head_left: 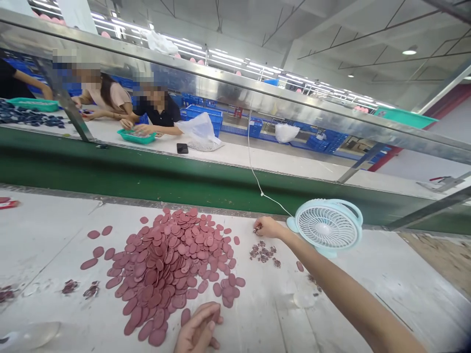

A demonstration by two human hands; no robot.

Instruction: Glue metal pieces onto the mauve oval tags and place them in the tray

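I have my right hand point(268, 227) stretched out over the white, smooth-topped table point(253, 326), its fingers pinched together on a small, dark brown-and-whitish scrap point(258, 227). Just below it, on my side, lies a loose cluster of similar ragged, dark reddish-brown scraps point(263, 252).

My left hand point(198, 327) is low and close to me, at the near right edge of a large heap of flat, dusky-red oval pieces point(172, 260). Its fingers are curled with the thumb near them; I cannot tell whether they grip anything. One dusky-red oval point(186, 316) lies right beside them. The heap spreads over the table to the left of my right hand, with a few ovals strayed off its left side, and a lone reddish oval point(300, 266) sits near my right forearm.

Beyond that forearm stands a round, pale-blue plastic fan point(329, 226), its thin white cord point(250, 162) running up past the long green panel point(206, 177). More dark, frayed scraps point(91, 289) lie left of the heap. Across the panel, a co-worker in a dark top point(162, 112) has both hands at a shallow green plastic basket point(137, 137), near a flat black rectangular object point(182, 148).
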